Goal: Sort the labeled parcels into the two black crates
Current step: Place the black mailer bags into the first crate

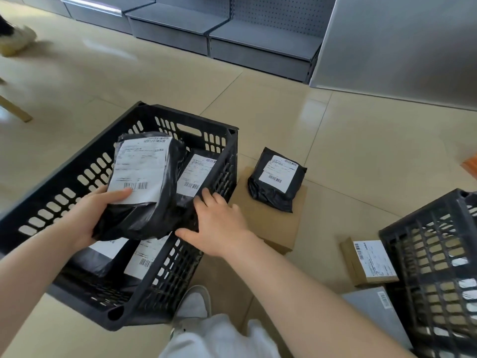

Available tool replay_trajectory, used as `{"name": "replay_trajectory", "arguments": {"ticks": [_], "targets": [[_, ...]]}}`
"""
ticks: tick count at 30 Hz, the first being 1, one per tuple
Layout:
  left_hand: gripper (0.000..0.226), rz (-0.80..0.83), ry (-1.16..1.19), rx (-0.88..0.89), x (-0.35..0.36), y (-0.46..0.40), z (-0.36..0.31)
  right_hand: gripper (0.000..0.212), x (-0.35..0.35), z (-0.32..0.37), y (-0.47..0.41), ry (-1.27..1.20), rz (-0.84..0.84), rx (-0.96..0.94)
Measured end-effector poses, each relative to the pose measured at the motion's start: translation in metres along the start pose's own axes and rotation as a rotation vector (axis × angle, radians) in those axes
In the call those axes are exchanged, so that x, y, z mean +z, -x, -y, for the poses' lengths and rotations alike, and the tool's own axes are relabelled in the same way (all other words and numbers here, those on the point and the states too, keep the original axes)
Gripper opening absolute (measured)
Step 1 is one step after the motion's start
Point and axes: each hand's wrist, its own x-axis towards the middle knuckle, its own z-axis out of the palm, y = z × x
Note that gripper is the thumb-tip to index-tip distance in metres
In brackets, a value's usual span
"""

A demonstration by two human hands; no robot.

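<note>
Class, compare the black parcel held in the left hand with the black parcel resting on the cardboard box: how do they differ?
The held parcel is gripped by the left hand above the left crate; the parcel on the cardboard box lies untouched outside it. The held one looks bigger. Both are black bags with white barcode labels.

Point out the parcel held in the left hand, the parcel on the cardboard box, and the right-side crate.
held parcel [139, 174]: head view, white label.
parcel on box [277, 180]: head view, label.
right crate [436, 267]: head view, side wall.

Black slotted crate [77, 182]; black-wrapped parcel [144, 187], white barcoded label [139, 171]; brown cardboard box [271, 228]; beige floor tiles [361, 156].
</note>
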Motion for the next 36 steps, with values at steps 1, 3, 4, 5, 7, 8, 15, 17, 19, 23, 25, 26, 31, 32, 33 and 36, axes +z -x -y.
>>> {"name": "replay_trajectory", "arguments": {"ticks": [1,3,4,5,7,8,15,17,19,23,25,26,31,32,33,36], "targets": [[0.019,-0.017,-0.014,-0.039,-0.004,0.000,0.004,0.091,-0.002,0.003,-0.002,0.041,0.007,0.010],[0.033,-0.025,-0.072,-0.151,-0.012,-0.001,0.015,0.095,-0.005,0.012,-0.006,0.101,0.049,0.037],[0.043,-0.019,-0.111,-0.207,-0.016,-0.001,0.022,0.096,-0.006,0.015,-0.007,0.128,0.066,0.045],[0.056,-0.011,-0.153,-0.254,-0.020,-0.002,0.029,0.097,-0.007,0.019,-0.009,0.151,0.082,0.054],[0.086,-0.016,-0.226,-0.323,-0.025,-0.004,0.042,0.096,-0.009,0.021,-0.010,0.185,0.110,0.070],[0.096,-0.017,-0.250,-0.348,-0.026,-0.005,0.049,0.095,-0.011,0.022,-0.010,0.192,0.123,0.071],[0.073,0.030,-0.476,-0.351,-0.019,-0.009,0.066,0.090,-0.018,0.022,-0.006,0.196,0.161,0.073],[0.048,0.046,-0.692,-0.263,-0.016,-0.012,0.072,0.090,-0.018,0.023,-0.006,0.197,0.160,0.072],[0.059,0.050,-0.890,-0.163,-0.010,-0.014,0.077,0.091,-0.017,0.023,-0.006,0.199,0.155,0.075],[0.121,0.020,-1.111,-0.005,0.009,-0.012,0.085,0.091,-0.017,0.022,-0.004,0.202,0.155,0.065],[0.122,0.048,-1.235,0.111,0.018,-0.007,0.090,0.091,-0.018,0.021,-0.003,0.205,0.157,0.064],[0.117,0.068,-1.303,0.159,0.019,-0.007,0.093,0.090,-0.017,0.021,-0.004,0.206,0.157,0.065],[0.097,0.102,-1.510,0.133,0.036,-0.006,0.085,0.089,-0.010,0.020,-0.007,0.206,0.137,0.067],[0.095,0.111,-1.559,0.113,0.040,-0.006,0.082,0.088,-0.009,0.019,-0.008,0.205,0.133,0.068],[0.094,0.119,-1.606,0.091,0.043,-0.005,0.080,0.088,-0.008,0.019,-0.009,0.202,0.129,0.069],[0.096,0.121,-1.667,0.036,0.047,-0.006,0.079,0.087,-0.004,0.020,-0.010,0.186,0.114,0.067]]}}
